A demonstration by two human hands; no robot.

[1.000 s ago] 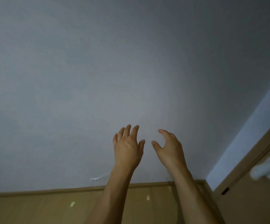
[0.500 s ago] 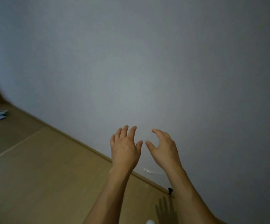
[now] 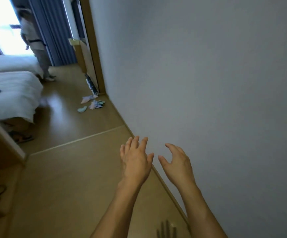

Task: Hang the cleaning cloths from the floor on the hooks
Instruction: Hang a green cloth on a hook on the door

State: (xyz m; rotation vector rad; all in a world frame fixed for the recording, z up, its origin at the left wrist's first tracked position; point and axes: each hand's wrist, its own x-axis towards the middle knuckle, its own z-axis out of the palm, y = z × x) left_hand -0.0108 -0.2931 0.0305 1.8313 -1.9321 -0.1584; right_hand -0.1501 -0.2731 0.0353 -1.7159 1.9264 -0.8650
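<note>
Ahead, the cleaning cloths (image 3: 92, 103) lie scattered on the floor (image 3: 67, 169) at the wall's (image 3: 199, 83) foot, well beyond both hands. Left hand (image 3: 136, 162) and right hand (image 3: 177, 162) hover empty, fingers loosely spread; the left is nearer.

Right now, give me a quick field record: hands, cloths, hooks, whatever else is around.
left hand: empty, fingers spread, raised in front of the floor
right hand: empty, fingers loosely curved, raised in front of the wall
cloths: small scattered pile on the floor by the wall's base, near the door frame, far ahead of both hands
hooks: none in view
bed: white, at left
other person: standing by the curtain, blurred
</note>
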